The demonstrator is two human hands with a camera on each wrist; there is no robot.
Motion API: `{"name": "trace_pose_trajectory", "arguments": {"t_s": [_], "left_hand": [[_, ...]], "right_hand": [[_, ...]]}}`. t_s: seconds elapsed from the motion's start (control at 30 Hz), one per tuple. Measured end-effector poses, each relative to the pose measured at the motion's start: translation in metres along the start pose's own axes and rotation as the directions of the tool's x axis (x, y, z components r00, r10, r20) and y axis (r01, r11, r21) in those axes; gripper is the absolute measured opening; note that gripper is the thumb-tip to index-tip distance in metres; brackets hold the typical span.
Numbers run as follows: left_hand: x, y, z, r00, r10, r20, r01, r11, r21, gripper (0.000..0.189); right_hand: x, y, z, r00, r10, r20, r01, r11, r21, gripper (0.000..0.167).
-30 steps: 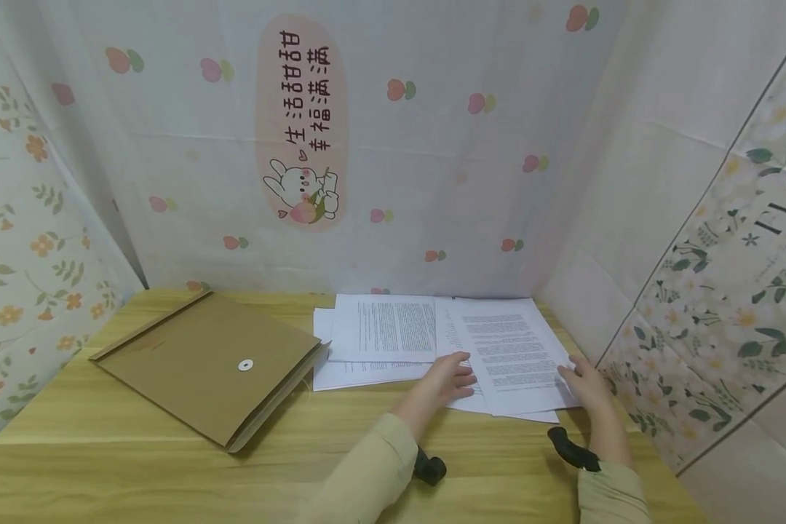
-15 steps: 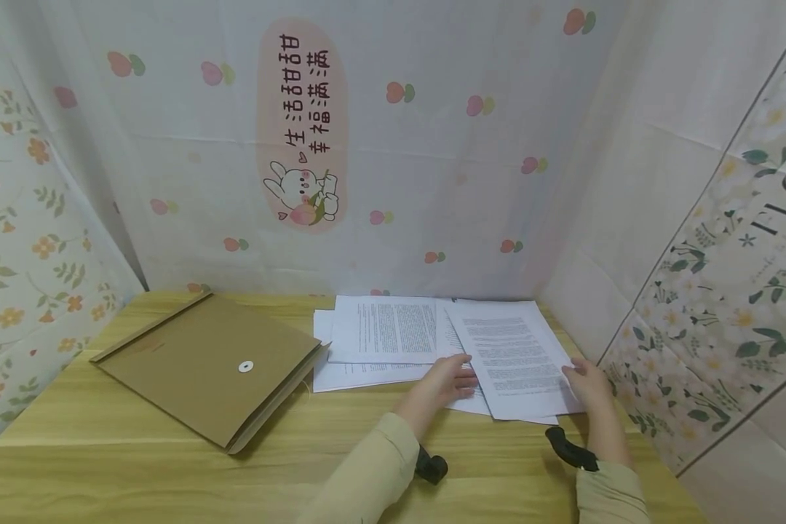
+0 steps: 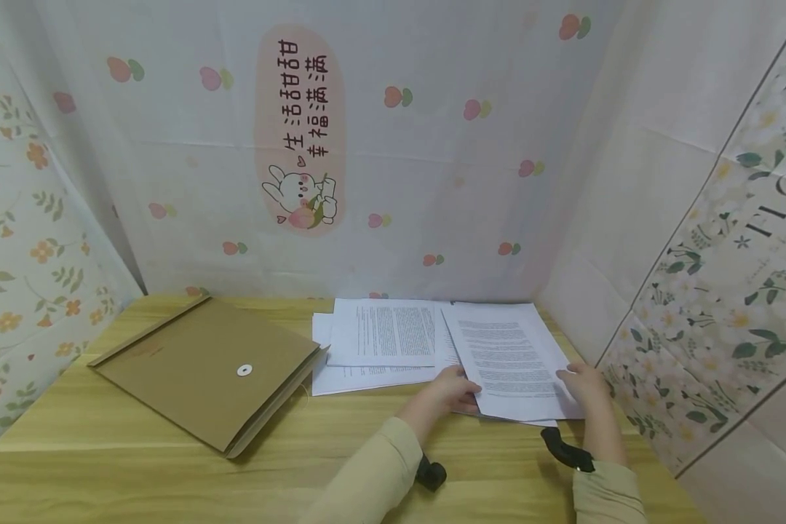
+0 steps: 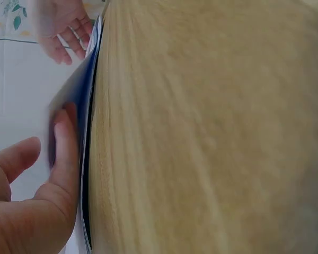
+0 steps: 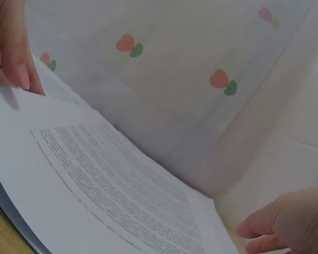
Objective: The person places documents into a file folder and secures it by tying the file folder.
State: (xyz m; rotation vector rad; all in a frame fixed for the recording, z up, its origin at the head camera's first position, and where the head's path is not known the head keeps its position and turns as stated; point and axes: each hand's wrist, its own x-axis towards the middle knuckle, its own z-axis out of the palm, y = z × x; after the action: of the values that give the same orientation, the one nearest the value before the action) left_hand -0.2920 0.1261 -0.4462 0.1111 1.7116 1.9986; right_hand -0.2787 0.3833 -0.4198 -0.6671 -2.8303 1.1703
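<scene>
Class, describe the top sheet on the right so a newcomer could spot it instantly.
On the wood-grain table, find the brown envelope at the left of the head view. Move right to the overlapping white papers along the back. You want the rightmost printed sheet, set apart by its slanting left edge, with a lower sheet's print peeking out beside it.

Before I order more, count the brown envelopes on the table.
1: the brown envelope, lying on the table left of the loose papers; any beneath it would be hidden.
</scene>
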Motion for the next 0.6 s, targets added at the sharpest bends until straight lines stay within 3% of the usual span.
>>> {"name": "trace_pose_trajectory", "arguments": {"t_s": [0.2,0.37,0.6], "left_hand": [[-0.002,-0.001,-0.001,0.997,0.082,0.001,-0.081,0.993,-0.083,0.052],[-0.003,0.003,-0.008,0.997,0.079,0.004,-0.078,0.993,-0.088,0.067],[-0.004,0.010,-0.025,0.995,0.090,0.034,-0.089,0.995,-0.034,0.070]], "right_hand": [[0.005,0.003,0.003,0.999,0.028,0.029,-0.030,0.998,0.056,0.060],[0.002,0.000,0.003,0.998,0.053,0.043,-0.060,0.983,0.174,0.060],[-0.005,-0.011,-0.003,0.999,0.004,0.053,-0.011,0.991,0.130,0.062]]}}
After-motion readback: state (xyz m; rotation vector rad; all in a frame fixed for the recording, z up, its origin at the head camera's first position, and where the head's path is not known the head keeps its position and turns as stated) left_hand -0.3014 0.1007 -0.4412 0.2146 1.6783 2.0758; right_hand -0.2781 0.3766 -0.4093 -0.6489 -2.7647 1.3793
